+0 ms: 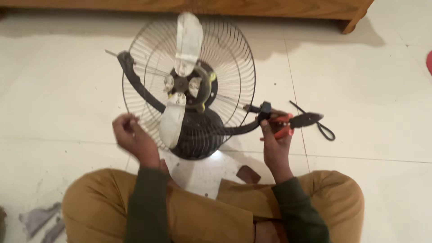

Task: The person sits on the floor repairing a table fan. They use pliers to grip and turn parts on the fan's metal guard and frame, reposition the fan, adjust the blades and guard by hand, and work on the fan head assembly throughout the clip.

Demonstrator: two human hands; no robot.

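Slippage is risked where the right hand (275,140), closed on red-handled pliers (294,122) at the fan bracket (135,81) end, and the left hand (130,135), pinching the wire guard (234,63) rim, steady the floor-laid fan, whose blades (186,40) could be bent.

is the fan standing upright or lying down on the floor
Lying down. The fan rests flat on the tiled floor, its wire guard and blades facing up toward the camera.

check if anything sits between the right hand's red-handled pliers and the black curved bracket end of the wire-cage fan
Nothing visible does. The right hand holds the red-handled pliers right beside the black curved bracket's end of the wire-cage fan. A thin black cord lies beyond the plier tips, out of the way.
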